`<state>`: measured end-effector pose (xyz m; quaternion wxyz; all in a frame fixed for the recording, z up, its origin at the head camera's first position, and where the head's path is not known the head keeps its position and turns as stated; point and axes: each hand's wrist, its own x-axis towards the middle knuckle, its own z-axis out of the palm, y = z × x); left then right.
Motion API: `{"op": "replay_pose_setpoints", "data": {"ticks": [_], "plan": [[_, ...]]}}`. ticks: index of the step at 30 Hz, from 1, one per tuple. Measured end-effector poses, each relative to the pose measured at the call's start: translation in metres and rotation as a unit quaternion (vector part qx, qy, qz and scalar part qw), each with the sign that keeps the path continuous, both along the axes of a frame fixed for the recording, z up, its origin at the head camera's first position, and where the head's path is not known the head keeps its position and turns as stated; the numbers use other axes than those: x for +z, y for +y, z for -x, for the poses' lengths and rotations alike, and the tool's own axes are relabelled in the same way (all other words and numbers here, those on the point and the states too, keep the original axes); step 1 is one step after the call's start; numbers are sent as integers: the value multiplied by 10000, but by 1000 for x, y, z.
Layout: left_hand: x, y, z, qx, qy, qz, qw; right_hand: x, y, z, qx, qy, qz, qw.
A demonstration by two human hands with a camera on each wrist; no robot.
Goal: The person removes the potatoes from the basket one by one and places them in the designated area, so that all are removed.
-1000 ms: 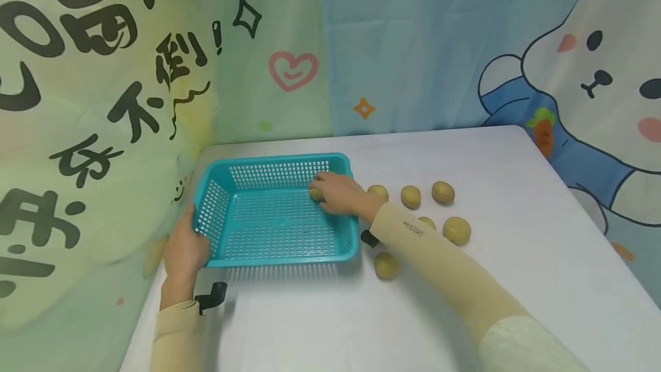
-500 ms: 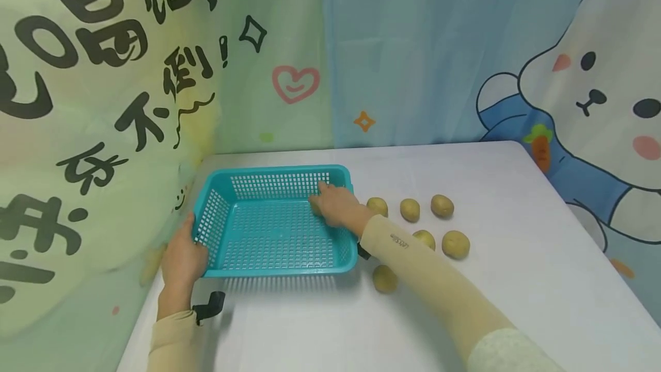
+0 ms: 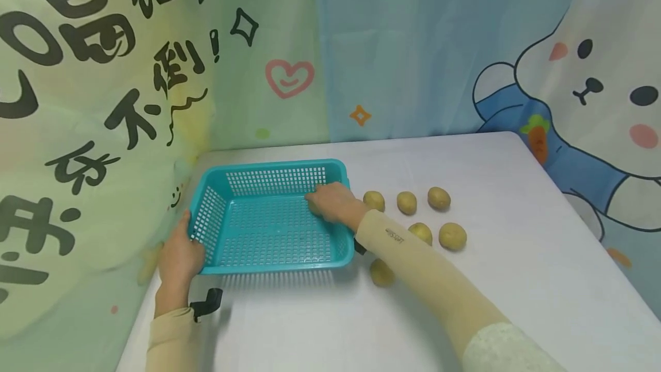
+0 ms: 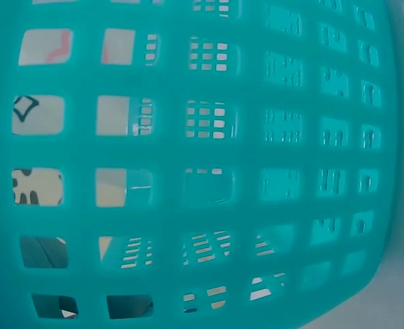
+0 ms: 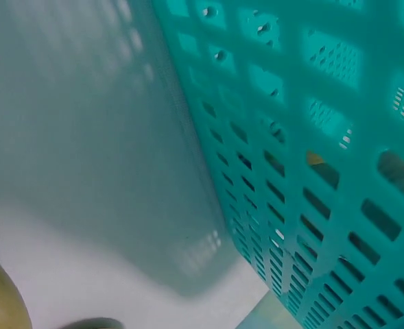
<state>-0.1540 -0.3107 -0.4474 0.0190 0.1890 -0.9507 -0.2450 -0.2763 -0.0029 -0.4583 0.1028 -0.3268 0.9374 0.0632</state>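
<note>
A turquoise plastic basket with perforated walls sits at the left of the table. My left hand grips its left side near the front corner. My right hand reaches over the right rim and holds a potato low inside the basket, with the fingers partly hiding it. Basket wall fills the left wrist view, so that hand's fingers are out of sight there. In the right wrist view the outer basket wall blocks the hand from sight.
Several loose potatoes lie right of the basket, among them a large potato, a rear potato and a front potato near my right sleeve. A white cloth covers the table. A printed curtain hangs behind.
My right hand stays at the potato in the basket; its fingers have settled lower around it. The left hand and basket keep their places, while the head view shifts slightly.
</note>
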Motion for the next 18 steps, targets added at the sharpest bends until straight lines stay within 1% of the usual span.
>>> {"op": "replay_pose_setpoints", "data": {"ticks": [6,8,12,14,16,18], "plan": [[4,-2,2,41,95,-42,9999,5,-3,4,-74,-165,231,9996],[3,-3,2,61,130,-32,9999,7,-3,4,-59,-223,250,9994],[3,-3,2,56,173,-32,9998,8,-3,4,96,-323,107,9994],[4,-2,1,26,194,-37,9998,7,-2,3,104,-407,150,9990],[5,-1,0,16,191,-61,9998,6,0,3,47,-492,385,9980],[5,-1,-1,19,218,-99,9997,6,2,3,-34,-607,796,9950]]}}
